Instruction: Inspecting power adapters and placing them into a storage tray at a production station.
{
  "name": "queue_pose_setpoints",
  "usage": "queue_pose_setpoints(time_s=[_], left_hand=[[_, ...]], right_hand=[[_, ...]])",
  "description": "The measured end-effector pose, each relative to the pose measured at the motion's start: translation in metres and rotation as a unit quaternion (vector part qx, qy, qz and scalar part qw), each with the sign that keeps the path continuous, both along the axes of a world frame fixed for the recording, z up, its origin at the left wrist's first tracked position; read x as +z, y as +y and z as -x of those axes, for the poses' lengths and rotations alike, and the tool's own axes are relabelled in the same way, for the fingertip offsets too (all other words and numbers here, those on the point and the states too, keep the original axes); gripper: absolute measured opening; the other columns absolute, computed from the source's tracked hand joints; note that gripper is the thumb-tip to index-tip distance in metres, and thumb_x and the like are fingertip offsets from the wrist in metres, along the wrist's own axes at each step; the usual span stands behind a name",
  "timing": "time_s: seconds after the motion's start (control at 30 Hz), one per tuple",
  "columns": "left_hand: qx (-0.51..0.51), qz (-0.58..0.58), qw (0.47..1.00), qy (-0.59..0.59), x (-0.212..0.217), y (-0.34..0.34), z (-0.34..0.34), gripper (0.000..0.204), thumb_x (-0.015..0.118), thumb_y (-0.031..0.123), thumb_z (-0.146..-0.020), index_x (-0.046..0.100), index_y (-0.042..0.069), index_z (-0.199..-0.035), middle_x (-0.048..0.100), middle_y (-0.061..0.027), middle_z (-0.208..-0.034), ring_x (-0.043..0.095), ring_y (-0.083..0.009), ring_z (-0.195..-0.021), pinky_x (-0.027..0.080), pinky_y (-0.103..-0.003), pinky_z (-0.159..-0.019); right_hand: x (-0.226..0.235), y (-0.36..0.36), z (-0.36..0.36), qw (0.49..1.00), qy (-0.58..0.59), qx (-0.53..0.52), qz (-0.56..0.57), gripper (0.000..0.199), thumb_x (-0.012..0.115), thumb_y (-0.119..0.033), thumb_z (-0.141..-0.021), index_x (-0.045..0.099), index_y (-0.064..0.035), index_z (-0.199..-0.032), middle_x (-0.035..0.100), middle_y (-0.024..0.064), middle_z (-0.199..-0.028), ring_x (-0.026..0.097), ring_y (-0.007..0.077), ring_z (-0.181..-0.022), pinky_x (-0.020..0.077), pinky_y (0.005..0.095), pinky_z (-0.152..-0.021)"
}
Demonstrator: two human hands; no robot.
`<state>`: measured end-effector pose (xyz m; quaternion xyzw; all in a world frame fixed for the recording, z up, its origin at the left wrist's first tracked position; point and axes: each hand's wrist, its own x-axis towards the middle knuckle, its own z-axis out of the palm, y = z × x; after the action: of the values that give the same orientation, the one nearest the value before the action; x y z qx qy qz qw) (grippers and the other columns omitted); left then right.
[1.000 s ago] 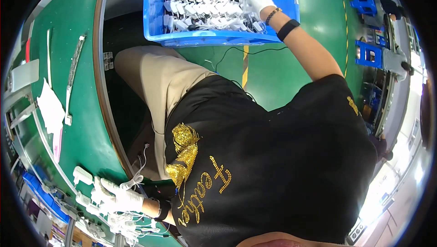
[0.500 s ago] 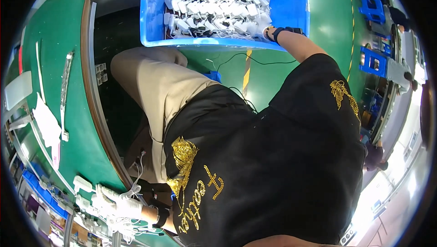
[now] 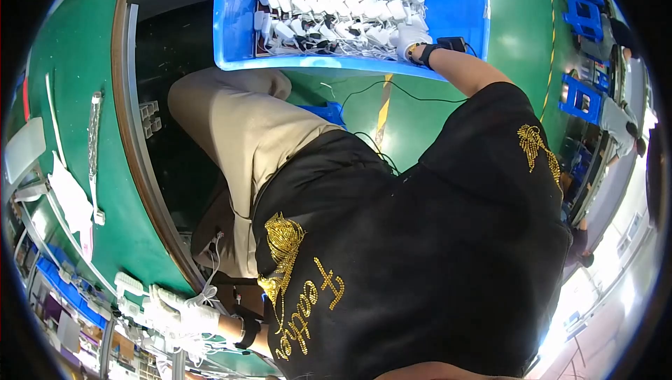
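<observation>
Right hand (image 3: 408,38) reaches among white chargers (image 3: 336,2) in blue crate (image 3: 231,23).

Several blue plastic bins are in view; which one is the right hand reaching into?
The large blue crate at top centre, packed with white chargers. The right hand is inside its near edge; the smaller blue bins at right sit untouched.

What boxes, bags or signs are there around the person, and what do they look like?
Blue crate: on the floor at the top, a big open rectangular plastic bin, full of white adapters with cords; the white-gloved right hand reaches into it.
Small blue bins: at the right, little open-fronted plastic boxes.
White bags: flat on the green table, left side.
No signs or screens that I can make out.
</observation>
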<state>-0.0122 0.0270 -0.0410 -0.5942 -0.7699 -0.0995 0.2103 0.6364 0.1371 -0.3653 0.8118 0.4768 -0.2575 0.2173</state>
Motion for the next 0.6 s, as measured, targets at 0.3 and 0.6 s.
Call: queue_pose_setpoints(time_s=[0.3,0.6], left_hand=[[0.029,0.011,0.999,-0.025,-0.008,-0.008,0.021,0.034,0.054,0.034,-0.102,0.074,0.008,-0.112,0.071,-0.0079,-0.113,0.063,-0.0258,-0.108,0.049,-0.038,-0.097],[0.041,0.007,0.997,-0.062,-0.006,-0.007,0.014,0.032,0.056,0.031,-0.102,0.074,0.008,-0.113,0.070,-0.0087,-0.114,0.063,-0.0262,-0.107,0.049,-0.038,-0.098]], right_hand=[[-0.032,0.001,-0.031,0.987,0.158,0.005,-0.043,0.044,0.071,-0.027,-0.082,0.068,-0.0042,-0.119,0.071,0.0204,-0.110,0.069,0.0281,-0.101,0.0533,0.0398,-0.087],[0.043,0.002,-0.043,0.658,0.566,-0.485,-0.104,0.032,0.072,-0.015,-0.084,0.067,0.0017,-0.111,0.071,0.0099,-0.108,0.069,0.0245,-0.099,0.0572,0.0404,-0.087]])
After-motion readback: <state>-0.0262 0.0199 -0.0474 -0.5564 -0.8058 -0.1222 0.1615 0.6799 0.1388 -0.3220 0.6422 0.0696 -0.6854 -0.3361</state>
